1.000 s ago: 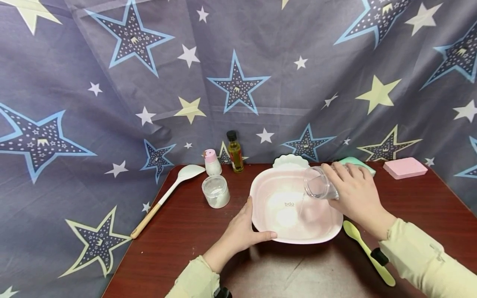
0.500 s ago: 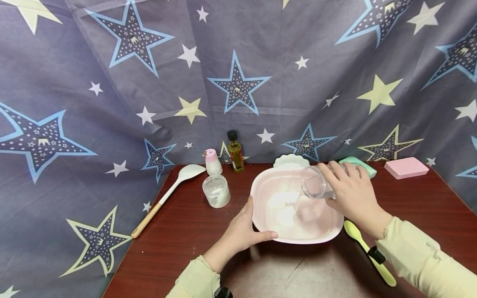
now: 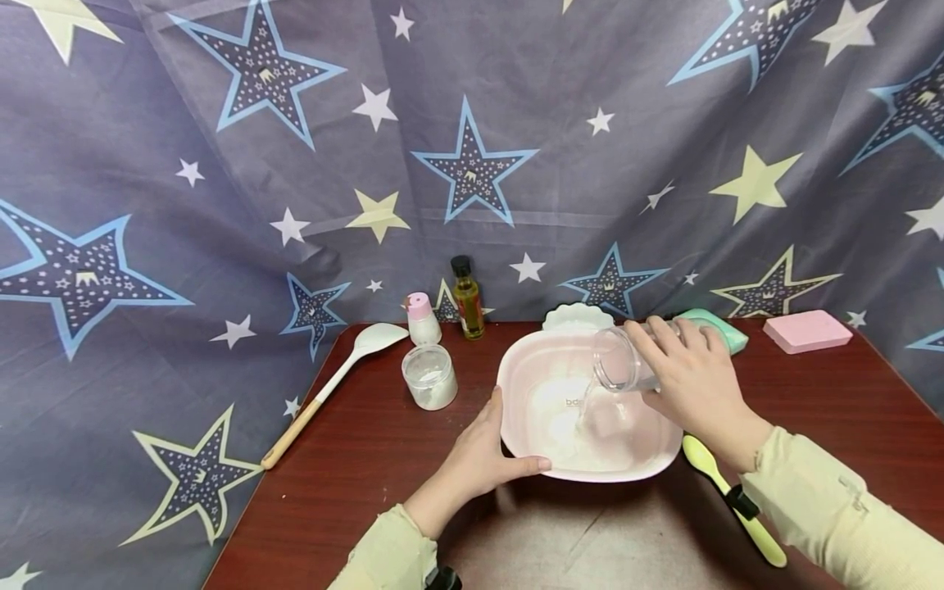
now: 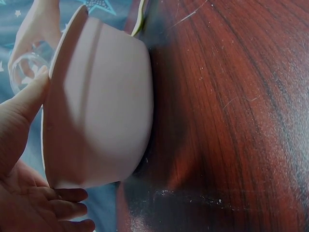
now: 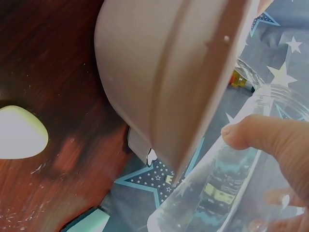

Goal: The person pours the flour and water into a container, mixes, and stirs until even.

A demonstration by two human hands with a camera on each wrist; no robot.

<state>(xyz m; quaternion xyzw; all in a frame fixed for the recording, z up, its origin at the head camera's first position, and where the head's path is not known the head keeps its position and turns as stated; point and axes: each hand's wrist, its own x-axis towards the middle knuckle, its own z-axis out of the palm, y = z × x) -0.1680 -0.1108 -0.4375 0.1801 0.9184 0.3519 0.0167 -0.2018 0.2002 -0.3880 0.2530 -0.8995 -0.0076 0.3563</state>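
Note:
A pale pink basin [image 3: 519,401] stands at the middle of the table. My left hand [image 3: 472,455] holds it at the near left corner, thumb on the rim and fingers along the side; the left wrist view shows the fingertips by the outer wall. In my right hand [image 3: 696,381] a clear cup [image 3: 615,360] lies tilted over the basin's right part, and water [image 3: 586,401] streams from its mouth. Water also shows inside the tilted cup [image 5: 222,188] in the right wrist view, with the thumb pressed along its side.
To the left are a white ladle [image 3: 376,338] with a wooden handle, a jar of white powder [image 3: 430,378], a pink-capped shaker [image 3: 423,319] and an oil bottle [image 3: 468,299]. On the right lie a yellow-green spoon [image 3: 737,500], a green sponge [image 3: 719,328] and a pink sponge [image 3: 807,331].
My right hand has shifted slightly left with the cup, and the water stream falls farther left in the basin. My left hand stays on the rim.

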